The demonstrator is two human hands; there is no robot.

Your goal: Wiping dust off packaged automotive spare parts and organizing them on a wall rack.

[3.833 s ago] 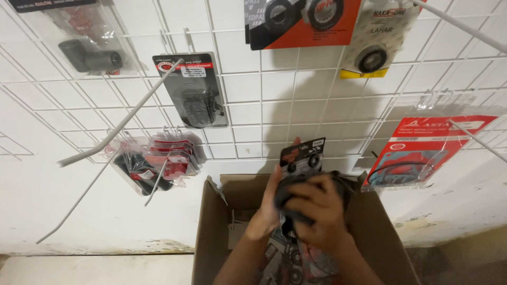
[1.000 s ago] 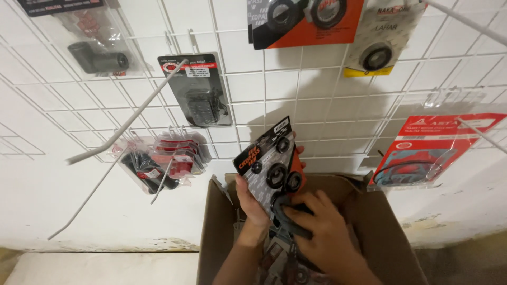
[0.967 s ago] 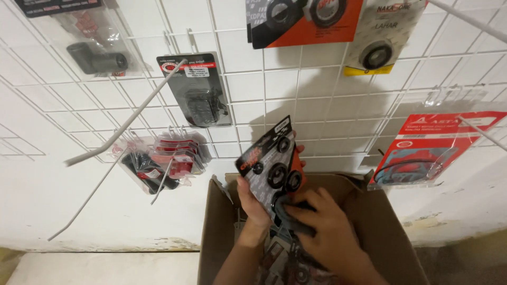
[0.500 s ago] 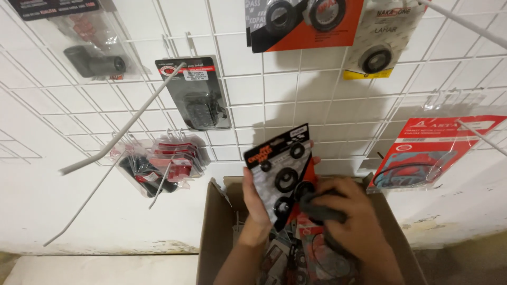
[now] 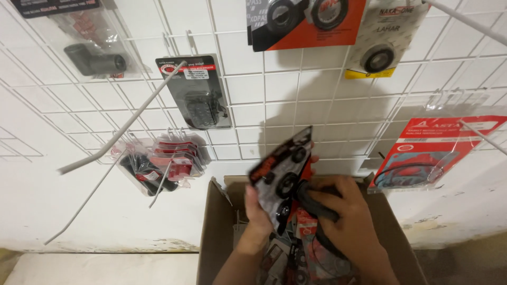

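Black-and-orange blister card (image 5: 282,177) now tilted, lower.

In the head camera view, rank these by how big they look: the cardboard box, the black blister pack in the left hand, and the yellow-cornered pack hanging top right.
1. cardboard box
2. black blister pack, though it is nearer the camera
3. yellow-cornered pack

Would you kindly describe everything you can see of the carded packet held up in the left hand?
The carded packet is a flat black and orange-red card that looks glossy, with several dark round rings of different sizes sealed on its face. It is blurred, tilted with its top leaning right, and raised above the open cardboard box in front of the white wire grid. The left hand grips its lower edge.
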